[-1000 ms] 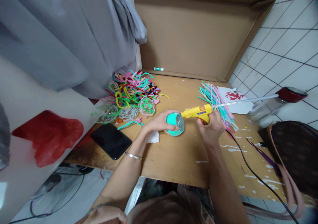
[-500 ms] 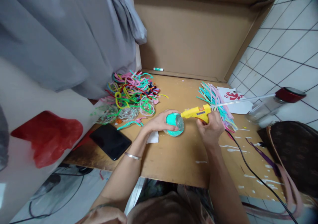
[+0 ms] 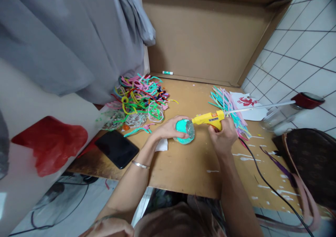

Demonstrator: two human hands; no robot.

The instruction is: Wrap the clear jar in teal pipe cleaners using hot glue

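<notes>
Teal ball (image 3: 183, 132) gripped by left hand (image 3: 168, 129); right hand (image 3: 223, 136) grips glue gun (image 3: 208, 118); phone (image 3: 117, 149) nearby.

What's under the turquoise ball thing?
A white paper scrap pokes out from under the left hand that holds the ball, on the brown table. How far the scrap runs under the ball is hidden. The right hand aims a glue gun at it.
</notes>
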